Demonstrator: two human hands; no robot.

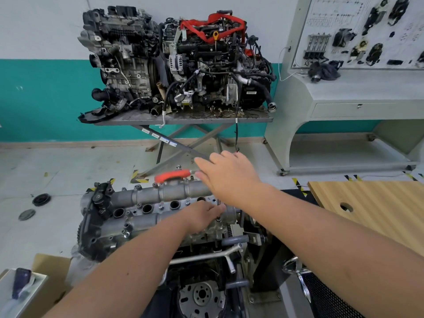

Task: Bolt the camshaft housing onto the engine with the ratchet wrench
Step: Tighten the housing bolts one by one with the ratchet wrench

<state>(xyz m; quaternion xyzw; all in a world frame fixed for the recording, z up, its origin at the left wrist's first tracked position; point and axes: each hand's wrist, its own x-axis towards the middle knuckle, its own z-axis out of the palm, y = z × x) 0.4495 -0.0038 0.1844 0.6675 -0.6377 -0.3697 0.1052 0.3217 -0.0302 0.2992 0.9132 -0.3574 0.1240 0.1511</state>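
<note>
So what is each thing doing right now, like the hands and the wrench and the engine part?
Right hand: open, fingers straight, reaching toward the wrench.
Left hand: resting on the camshaft housing, fingers partly hidden.
Ratchet wrench: lying behind the housing, red handle, not held.
Camshaft housing: sitting on the engine, bolts standing in their holes.
Spark plug holes: uncovered.

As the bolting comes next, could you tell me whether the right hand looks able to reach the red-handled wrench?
Probably yes: the right hand hovers open just beside the wrench lying on the housing, with nothing between them.
</note>
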